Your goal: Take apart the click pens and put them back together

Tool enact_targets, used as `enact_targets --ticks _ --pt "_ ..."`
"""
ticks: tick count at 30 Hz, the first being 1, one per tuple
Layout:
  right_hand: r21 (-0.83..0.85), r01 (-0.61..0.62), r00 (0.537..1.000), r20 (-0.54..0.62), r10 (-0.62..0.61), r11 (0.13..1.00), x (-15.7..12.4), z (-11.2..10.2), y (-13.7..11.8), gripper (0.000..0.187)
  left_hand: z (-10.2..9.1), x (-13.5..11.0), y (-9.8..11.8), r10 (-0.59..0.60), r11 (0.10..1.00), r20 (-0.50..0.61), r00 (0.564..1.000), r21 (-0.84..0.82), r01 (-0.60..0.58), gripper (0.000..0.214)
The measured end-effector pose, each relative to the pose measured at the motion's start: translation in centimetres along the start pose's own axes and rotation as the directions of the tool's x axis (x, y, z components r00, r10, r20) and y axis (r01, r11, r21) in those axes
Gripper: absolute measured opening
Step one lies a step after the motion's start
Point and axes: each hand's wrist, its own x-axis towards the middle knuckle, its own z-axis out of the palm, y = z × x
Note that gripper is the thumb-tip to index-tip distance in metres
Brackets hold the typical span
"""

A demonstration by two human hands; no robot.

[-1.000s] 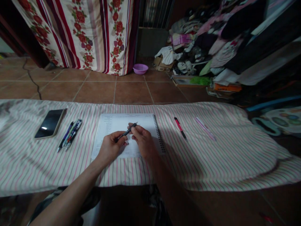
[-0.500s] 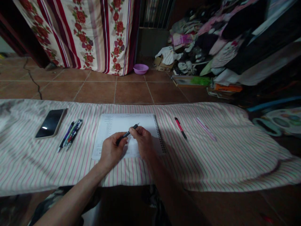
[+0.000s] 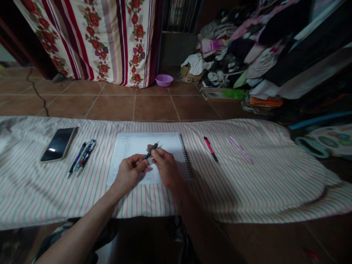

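A dark pen [image 3: 151, 151] is held between both my hands, its thin tip pointing up and away to the right. My left hand [image 3: 130, 170] pinches the rear part, and its back end is hidden by the fingers. Closer to the tip, my right hand [image 3: 164, 164] grips the barrel with thumb and fingers. Both hands are over a spiral notebook [image 3: 170, 139], whose page has printed lines along the left side and whose wire binding runs down the right.
Left of the notebook lie several pens [image 3: 82, 157] and a phone [image 3: 59, 144]. A red and black pen [image 3: 210, 149] and a pink and white pen [image 3: 241, 150] lie to the right. All rest on a striped cloth [image 3: 264, 183]. Beyond stands a purple basin [image 3: 164, 80] on the tiled floor.
The pen has shifted slightly left and lower with my hands. My right-hand fingers have moved along the barrel, now reaching around it rather than pinching near the tip.
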Motion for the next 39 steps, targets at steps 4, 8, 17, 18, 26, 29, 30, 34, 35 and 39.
enact_targets --ticks 4,8,17,18,26,29,30,34,35,39 --pt "-0.021 -0.01 1.0 -0.03 0.009 1.0 0.1 -0.1 -0.1 0.025 -0.1 0.0 -0.1 -0.007 1.0 -0.005 1.0 -0.001 0.007 0.028" --pt "-0.076 -0.003 0.995 -0.098 -0.005 0.997 -0.2 0.4 -1.2 0.017 -0.1 -0.3 -0.6 0.067 0.996 -0.019 0.998 0.062 -0.065 0.025" --pt "-0.13 0.043 0.976 -0.206 -0.069 0.991 -0.4 1.5 -1.2 0.027 0.1 -0.9 -0.4 0.155 0.955 -0.043 0.987 0.262 -0.139 0.021" --pt "-0.152 0.04 0.974 -0.217 -0.073 0.987 -0.3 1.5 -1.1 0.027 0.1 -0.8 -0.3 0.155 0.958 -0.042 0.987 0.251 -0.14 0.021" --pt "-0.078 0.031 0.999 -0.017 -0.032 0.997 -0.3 0.1 -1.3 0.028 0.2 -0.4 0.3 -0.05 0.996 0.045 0.998 -0.072 0.053 0.023" --pt "-0.018 -0.014 1.0 0.021 0.015 1.0 0.0 -0.3 -1.1 0.027 0.0 -0.4 0.7 -0.07 0.993 0.093 0.993 -0.09 0.079 0.023" --pt "-0.02 -0.024 1.0 0.012 0.024 1.0 0.1 -0.4 -1.0 0.024 0.0 -0.4 0.7 -0.066 0.994 0.094 0.993 -0.085 0.074 0.023" --pt "-0.063 -0.027 0.997 -0.069 0.023 0.998 0.1 0.1 -1.4 0.015 -0.1 -0.4 0.3 -0.026 0.998 0.039 0.999 -0.05 0.028 0.022" --pt "-0.075 -0.027 0.995 -0.093 0.02 0.997 0.0 0.3 -1.5 0.015 -0.1 -0.4 0.1 -0.013 0.999 0.028 1.0 -0.037 0.014 0.022" --pt "-0.1 0.0 0.987 -0.157 -0.016 0.995 -0.2 0.9 -1.6 0.021 -0.3 -0.5 -0.6 0.078 0.992 0.005 0.997 0.097 -0.078 0.021"
